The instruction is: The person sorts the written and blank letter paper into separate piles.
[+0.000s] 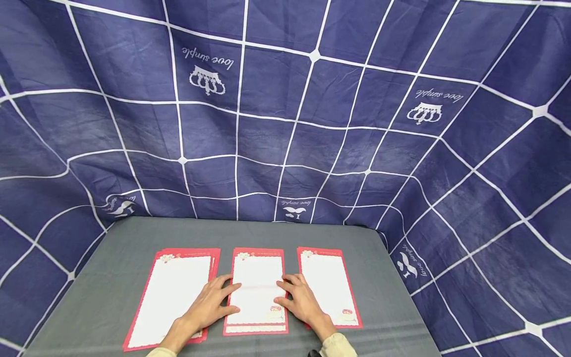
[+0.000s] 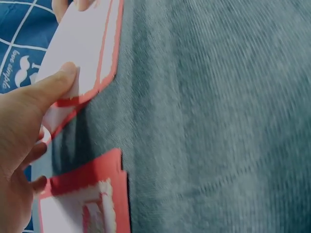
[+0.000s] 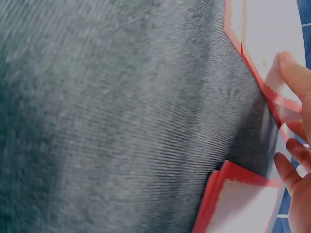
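A white paper sheet with a red border [image 1: 256, 270] lies on top of the middle stack, its lower edge set back from a sheet beneath. My left hand [image 1: 207, 303] pinches the sheet's left edge, thumb [image 2: 65, 75] on the upper face and other fingers at the side. On the opposite edge, my right hand [image 1: 304, 300] has the same hold, its thumb [image 3: 291, 70] flat on the white face. Both wrist views show the sheet's sides raised off the cloth. A small cake-like picture [image 1: 275, 311] decorates the lower right corner.
Left of the middle pile is a larger-looking stack of matching sheets [image 1: 178, 292], partly under my left forearm. Another matching stack [image 1: 329, 285] lies on the right. Grey cloth [image 1: 250, 233] covers the table, and blue curtains with white lines [image 1: 276, 144] enclose it.
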